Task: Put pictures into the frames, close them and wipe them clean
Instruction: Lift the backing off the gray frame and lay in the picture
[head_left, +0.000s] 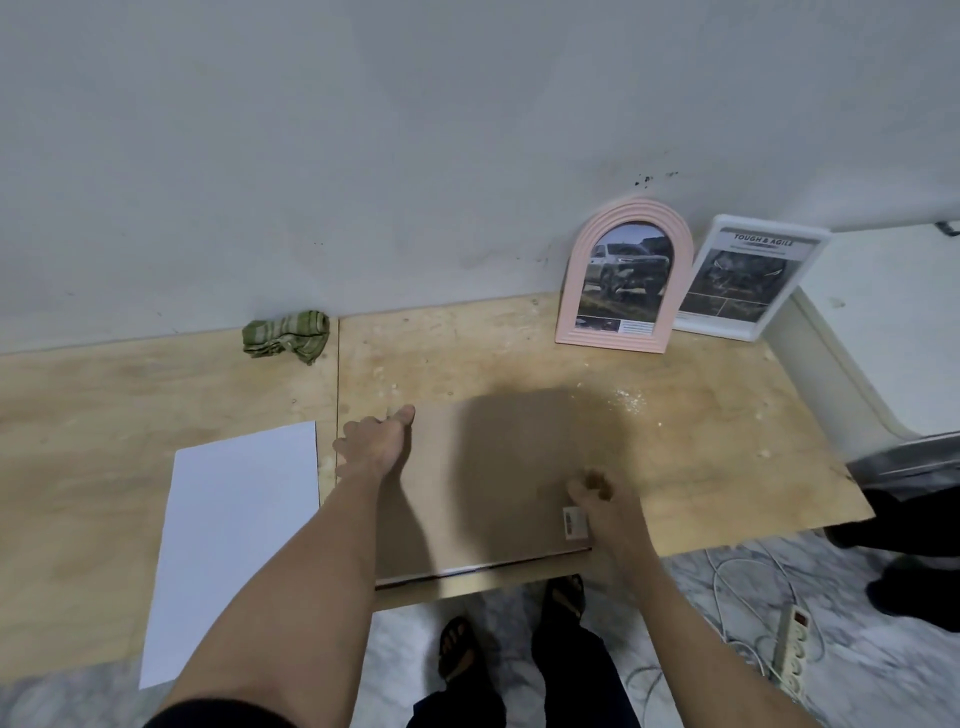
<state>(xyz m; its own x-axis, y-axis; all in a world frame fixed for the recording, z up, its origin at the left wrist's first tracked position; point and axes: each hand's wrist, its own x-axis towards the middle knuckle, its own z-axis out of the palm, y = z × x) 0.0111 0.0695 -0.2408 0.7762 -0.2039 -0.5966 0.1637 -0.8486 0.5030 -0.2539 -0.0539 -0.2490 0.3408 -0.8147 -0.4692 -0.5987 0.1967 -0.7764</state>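
A large frame (493, 467) lies face down on the plywood table (701, 441), its brown backing board up, with a barcode sticker (573, 521) near its right front corner. My left hand (374, 444) grips its far left edge, thumb laid on the board and fingers curled over the side. My right hand (597, 499) holds the right edge just behind the sticker, fingers curled and blurred. A white sheet of paper (234, 545) lies flat to the left of the frame. A crumpled green checked cloth (285, 335) sits at the back by the wall.
A pink arched frame (623, 275) with a truck picture and a white rectangular frame (748, 278) with a picture lean against the wall at the back right. Below the table edge are my sandalled feet (561, 597), a white power strip (792, 660) with cables, and another person's dark leg (914, 525).
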